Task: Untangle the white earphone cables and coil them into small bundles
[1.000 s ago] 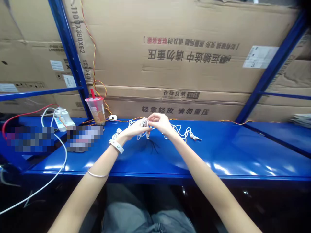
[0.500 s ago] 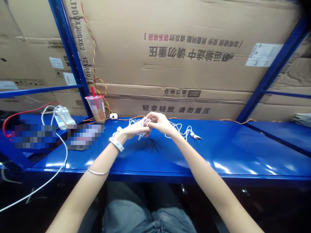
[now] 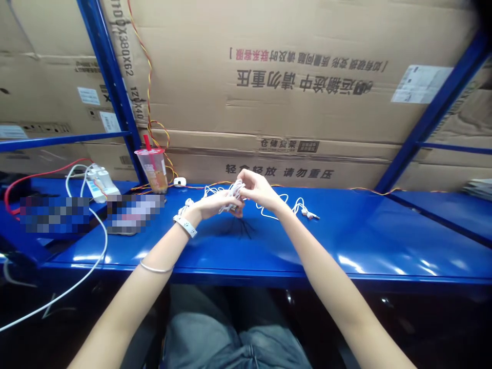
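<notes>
White cable tangle (image 3: pixel 233 196) | between left hand (image 3: pixel 215 206) and right hand (image 3: pixel 258 190) | both gripping it

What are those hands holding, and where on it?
The left hand and right hand pinch a looped white cable at its bunched middle.

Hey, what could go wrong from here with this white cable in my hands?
The white cable bunched between the left hand and right hand might pull into tighter knots if tugged, since its loops look crossed. Its loose length running right to the connector ends could snag. The plastic cup with a red straw stands just left of the loops, so a sharp pull might tip it.
</notes>
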{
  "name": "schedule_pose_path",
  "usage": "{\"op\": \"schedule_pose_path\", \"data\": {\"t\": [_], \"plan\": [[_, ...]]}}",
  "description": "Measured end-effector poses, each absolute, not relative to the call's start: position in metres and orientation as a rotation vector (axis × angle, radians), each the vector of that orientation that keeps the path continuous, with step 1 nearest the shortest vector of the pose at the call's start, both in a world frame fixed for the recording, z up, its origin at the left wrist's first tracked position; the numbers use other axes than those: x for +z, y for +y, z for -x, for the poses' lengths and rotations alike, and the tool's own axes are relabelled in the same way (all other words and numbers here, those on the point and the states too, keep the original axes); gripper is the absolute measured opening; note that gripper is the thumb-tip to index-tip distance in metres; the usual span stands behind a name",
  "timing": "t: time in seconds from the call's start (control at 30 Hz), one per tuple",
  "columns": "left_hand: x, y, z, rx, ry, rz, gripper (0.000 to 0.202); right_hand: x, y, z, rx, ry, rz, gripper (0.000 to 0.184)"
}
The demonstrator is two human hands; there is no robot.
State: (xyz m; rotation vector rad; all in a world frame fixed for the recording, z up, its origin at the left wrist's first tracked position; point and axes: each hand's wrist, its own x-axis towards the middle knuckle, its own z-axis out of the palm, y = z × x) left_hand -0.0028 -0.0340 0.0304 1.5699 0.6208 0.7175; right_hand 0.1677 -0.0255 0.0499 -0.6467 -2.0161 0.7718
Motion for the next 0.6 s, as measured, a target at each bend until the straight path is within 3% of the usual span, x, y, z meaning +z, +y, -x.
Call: {"op": "schedule_pose_path", "data": {"t": [0.13, 0.3, 0.6], "plan": [[0.030, -0.034, 0.003, 0.574, 0.563, -1.482, 0.009, 0.051, -0.025, -0.170, 0.521, -2.115, 0.751, 0.014], [0.028, -0.030, 0.008, 0.448, 0.469, -1.457, 0.014, 0.055, -0.027, -0.175, 0.481, -2.218, 0.713, 0.009], [0.022, -0.028, -0.003, 0.853, 0.523, -1.632, 0.017, 0.049, -0.025, -0.166, -0.004, -2.141, 0.823, 0.005]]}}
